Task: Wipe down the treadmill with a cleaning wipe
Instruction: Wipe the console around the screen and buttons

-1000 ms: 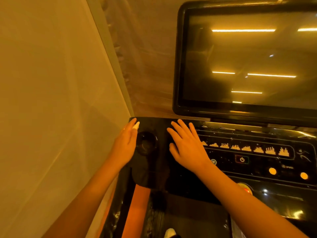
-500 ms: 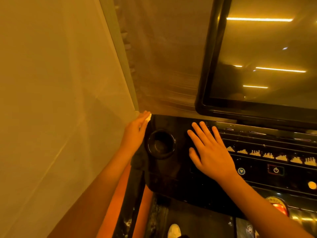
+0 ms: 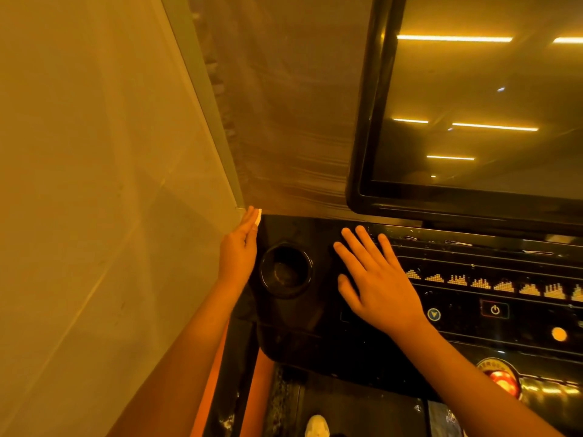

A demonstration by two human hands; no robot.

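The cleaning wipe (image 3: pixel 258 217) sits at the treadmill console's (image 3: pixel 315 326) 10 o'clock corner, pressed under my left hand's (image 3: pixel 238 247) straight fingers. My right hand (image 3: pixel 375 279) lies flat, holding nothing, at 3 o'clock of the cup holder (image 3: pixel 285 269). I judge this to be the edge-wiping step; the next move is probably a firm drag toward 6 o'clock.
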